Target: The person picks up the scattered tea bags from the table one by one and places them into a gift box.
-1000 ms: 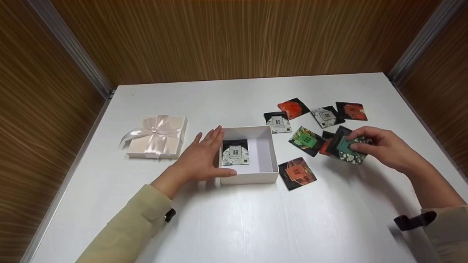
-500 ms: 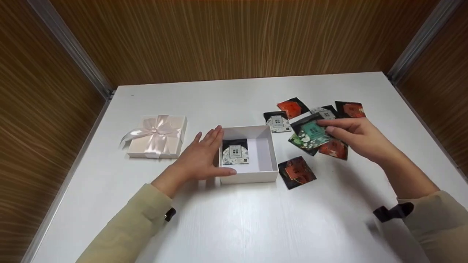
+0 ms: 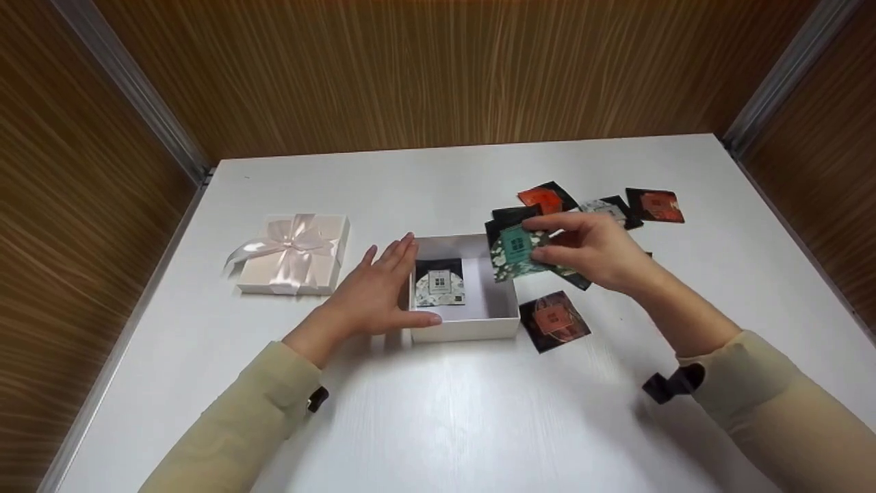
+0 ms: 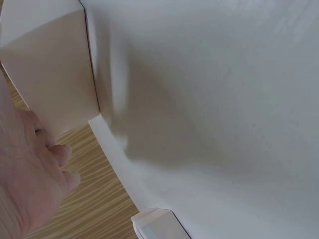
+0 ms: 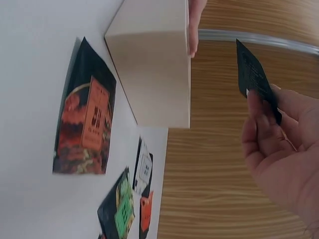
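Left hand (image 3: 373, 301): flat, fingers straight, pressed against open white box (image 3: 503, 322) left wall; unchanged.
Right hand (image 3: 592, 253): grip pinches teal sachet (image 3: 514, 250), moved left from the loose sachets (image 3: 653, 205), now above box's right edge.
Meaning: likely goes inside beside grey sachet (image 3: 440, 286).

The labels on the sachets (image 3: 553, 319) are too small to read.

A white worktop (image 3: 438, 424) carries an open white box (image 3: 472, 329) near its middle, a ribboned lid (image 3: 293, 255) well to its left, and loose sachets (image 3: 655, 205) scattered right, one orange sachet (image 3: 553, 320) just beside the box.
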A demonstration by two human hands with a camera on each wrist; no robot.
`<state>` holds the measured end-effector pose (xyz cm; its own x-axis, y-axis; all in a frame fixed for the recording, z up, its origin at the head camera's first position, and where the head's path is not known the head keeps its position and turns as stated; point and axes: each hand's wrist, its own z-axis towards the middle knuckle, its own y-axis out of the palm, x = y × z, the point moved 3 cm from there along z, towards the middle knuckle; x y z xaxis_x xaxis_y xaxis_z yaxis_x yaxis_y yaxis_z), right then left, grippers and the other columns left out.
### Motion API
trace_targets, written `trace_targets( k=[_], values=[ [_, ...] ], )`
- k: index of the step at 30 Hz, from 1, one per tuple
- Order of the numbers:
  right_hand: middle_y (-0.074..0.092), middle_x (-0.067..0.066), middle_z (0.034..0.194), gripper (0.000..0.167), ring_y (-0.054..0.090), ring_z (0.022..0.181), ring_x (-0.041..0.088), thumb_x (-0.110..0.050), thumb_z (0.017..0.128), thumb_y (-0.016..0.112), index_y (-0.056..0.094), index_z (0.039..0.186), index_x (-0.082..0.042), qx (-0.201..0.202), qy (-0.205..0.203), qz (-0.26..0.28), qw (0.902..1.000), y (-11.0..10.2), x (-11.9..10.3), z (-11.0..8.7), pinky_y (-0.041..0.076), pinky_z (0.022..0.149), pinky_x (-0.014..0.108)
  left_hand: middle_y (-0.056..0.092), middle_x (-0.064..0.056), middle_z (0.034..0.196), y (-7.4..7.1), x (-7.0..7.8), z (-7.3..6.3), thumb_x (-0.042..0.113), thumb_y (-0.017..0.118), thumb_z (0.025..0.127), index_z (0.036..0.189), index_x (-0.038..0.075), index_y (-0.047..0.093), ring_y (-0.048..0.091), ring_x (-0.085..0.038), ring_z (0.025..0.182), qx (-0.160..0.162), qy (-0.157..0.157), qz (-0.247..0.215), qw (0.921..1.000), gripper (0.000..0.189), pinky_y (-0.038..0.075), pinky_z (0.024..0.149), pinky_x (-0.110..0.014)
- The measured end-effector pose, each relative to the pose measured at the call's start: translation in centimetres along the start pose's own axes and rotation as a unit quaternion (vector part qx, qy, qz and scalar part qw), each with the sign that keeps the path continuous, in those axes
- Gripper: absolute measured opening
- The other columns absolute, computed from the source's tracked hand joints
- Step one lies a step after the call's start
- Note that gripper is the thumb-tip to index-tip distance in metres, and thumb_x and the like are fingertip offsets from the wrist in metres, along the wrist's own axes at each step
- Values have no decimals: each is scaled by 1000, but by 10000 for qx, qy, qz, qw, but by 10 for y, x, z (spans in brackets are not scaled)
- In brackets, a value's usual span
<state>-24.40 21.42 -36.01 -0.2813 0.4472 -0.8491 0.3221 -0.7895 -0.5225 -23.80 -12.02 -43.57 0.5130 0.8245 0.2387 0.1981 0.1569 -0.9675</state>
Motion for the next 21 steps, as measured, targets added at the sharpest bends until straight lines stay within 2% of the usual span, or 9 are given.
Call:
trace_targets(
  k=[3,10,15,21],
  values=[
    [73,13,115,38,70,91,16,-14,99,77,73,136,-8,-8,30,3,10000,10,-1,6,61,77,24,0,-12,178,-1,1,1,97,48,81,170,3,6,10,-29,163,7,5,12,10000,135,6,131,-52],
    [77,10,112,34,68,88,14,-17,101,75,75,134,-7,-157,52,-68,9998,35,-2,17,57,75,20,-2,-11,177,-2,2,0,95,49,83,170,3,3,9,-31,163,-46,-12,-4,10000,134,5,131,-52],
    [75,5,103,36,67,87,19,-17,98,78,75,134,-12,-258,102,-237,9993,53,-4,25,55,71,23,-2,-11,178,-2,1,0,94,50,83,170,4,3,9,-32,163,-26,-27,-67,10000,134,5,131,-52],
    [74,5,98,38,64,84,19,-13,97,78,75,134,-9,-371,-57,-338,9987,71,-5,35,53,67,26,-2,-11,178,-2,1,0,97,47,82,171,6,3,9,-34,163,1,-22,-86,10000,135,5,131,-52]
  ],
)
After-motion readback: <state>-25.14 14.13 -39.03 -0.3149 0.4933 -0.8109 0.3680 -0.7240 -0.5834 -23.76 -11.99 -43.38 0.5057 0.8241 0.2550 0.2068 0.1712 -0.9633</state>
